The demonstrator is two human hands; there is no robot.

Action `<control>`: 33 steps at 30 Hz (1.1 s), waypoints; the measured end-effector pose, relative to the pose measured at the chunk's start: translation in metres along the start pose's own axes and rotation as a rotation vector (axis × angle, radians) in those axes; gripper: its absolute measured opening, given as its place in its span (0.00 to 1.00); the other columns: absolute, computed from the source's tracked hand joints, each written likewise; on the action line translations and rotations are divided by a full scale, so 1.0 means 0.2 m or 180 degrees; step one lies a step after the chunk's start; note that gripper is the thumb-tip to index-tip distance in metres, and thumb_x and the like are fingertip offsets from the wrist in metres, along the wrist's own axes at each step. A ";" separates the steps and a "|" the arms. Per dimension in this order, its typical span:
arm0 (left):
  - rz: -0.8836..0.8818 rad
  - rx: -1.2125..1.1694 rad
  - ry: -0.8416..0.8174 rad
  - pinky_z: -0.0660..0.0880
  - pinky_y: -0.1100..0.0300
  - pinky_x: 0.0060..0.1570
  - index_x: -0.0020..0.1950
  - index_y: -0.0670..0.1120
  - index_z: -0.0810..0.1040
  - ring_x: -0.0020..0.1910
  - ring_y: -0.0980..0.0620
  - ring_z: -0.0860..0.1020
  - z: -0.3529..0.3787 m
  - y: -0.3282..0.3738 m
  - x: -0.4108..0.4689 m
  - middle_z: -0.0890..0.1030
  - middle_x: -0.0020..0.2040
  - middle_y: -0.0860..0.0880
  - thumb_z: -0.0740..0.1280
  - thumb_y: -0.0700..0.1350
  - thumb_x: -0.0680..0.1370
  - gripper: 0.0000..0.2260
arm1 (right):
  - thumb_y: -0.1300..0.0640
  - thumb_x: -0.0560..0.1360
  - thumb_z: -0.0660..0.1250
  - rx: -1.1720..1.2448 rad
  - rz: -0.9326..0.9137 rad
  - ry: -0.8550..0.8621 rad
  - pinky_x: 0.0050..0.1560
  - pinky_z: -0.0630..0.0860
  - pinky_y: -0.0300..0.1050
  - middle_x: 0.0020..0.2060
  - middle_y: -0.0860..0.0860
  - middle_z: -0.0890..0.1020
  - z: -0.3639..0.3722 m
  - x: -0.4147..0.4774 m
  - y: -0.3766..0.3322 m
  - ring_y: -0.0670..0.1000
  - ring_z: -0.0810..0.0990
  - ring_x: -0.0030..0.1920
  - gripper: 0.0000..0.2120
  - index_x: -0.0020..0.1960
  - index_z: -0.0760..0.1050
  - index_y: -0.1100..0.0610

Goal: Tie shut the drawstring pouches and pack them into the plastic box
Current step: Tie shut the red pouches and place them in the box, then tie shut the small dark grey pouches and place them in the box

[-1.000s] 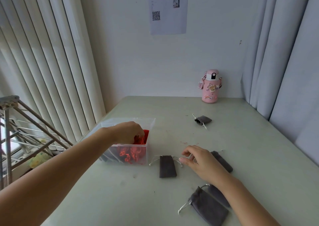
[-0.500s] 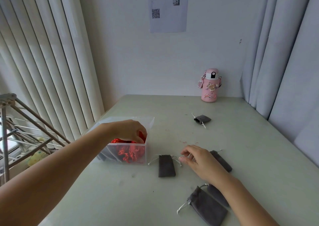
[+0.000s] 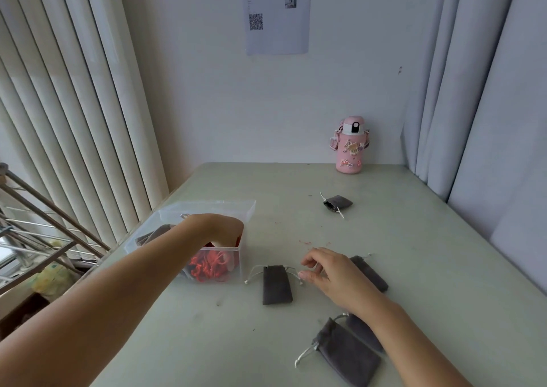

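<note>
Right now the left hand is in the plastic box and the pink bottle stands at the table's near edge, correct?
No: the head view shows the pink bottle at the far edge of the table, by the wall. The left hand is indeed in the plastic box.

— What is showing grey?
— The drawstring pouch (image 3: 277, 285), trailing white cords, while red pouches (image 3: 210, 266) are glowing through the clear plastic box (image 3: 250, 209).
— And the water bottle (image 3: 350, 153)?
— It is wearing pink, with cartoon stickers.

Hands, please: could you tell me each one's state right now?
Left hand: inside the plastic box, fingers hidden; cannot tell.
Right hand: open, beside the grey pouch.
</note>
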State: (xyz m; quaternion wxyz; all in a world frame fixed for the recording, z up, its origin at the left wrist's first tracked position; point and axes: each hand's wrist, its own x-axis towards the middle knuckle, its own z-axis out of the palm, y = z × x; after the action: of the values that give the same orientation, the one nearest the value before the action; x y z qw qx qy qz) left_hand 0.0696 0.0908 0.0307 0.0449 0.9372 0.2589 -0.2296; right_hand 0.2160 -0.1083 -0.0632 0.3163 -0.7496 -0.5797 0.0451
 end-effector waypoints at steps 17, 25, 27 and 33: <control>-0.0014 0.0165 0.0721 0.72 0.61 0.49 0.55 0.40 0.81 0.44 0.50 0.74 -0.10 0.05 -0.22 0.79 0.47 0.46 0.62 0.42 0.78 0.12 | 0.50 0.77 0.66 -0.0037 -0.0044 -0.0005 0.49 0.70 0.34 0.45 0.40 0.74 -0.02 -0.01 -0.03 0.42 0.74 0.45 0.08 0.53 0.76 0.53; 0.0517 -0.0918 0.2072 0.69 0.77 0.36 0.45 0.50 0.83 0.36 0.64 0.76 0.05 0.28 -0.40 0.79 0.38 0.59 0.69 0.45 0.74 0.04 | 0.53 0.76 0.66 0.0015 0.0039 -0.0099 0.52 0.73 0.41 0.45 0.46 0.78 -0.03 -0.02 -0.05 0.46 0.76 0.47 0.06 0.50 0.76 0.55; 0.0671 -0.0915 0.1742 0.70 0.75 0.41 0.49 0.50 0.82 0.43 0.63 0.78 0.16 0.34 -0.37 0.80 0.44 0.57 0.70 0.46 0.73 0.06 | 0.53 0.76 0.66 0.0038 0.0044 -0.0108 0.52 0.74 0.43 0.45 0.47 0.79 -0.04 -0.02 -0.05 0.48 0.77 0.47 0.06 0.50 0.76 0.55; 0.0172 -0.0629 0.1641 0.70 0.60 0.48 0.59 0.47 0.74 0.52 0.50 0.74 0.40 0.46 -0.19 0.75 0.55 0.49 0.67 0.57 0.75 0.18 | 0.55 0.77 0.65 0.0090 0.0198 -0.0074 0.52 0.73 0.38 0.47 0.47 0.80 -0.05 -0.02 -0.06 0.46 0.78 0.48 0.08 0.55 0.76 0.54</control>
State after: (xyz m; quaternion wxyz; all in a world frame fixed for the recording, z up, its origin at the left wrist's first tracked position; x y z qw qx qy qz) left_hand 0.0542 -0.0233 -0.0265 0.0749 0.9623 0.2578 0.0441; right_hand 0.2086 -0.1149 -0.0503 0.3185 -0.7621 -0.5590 0.0719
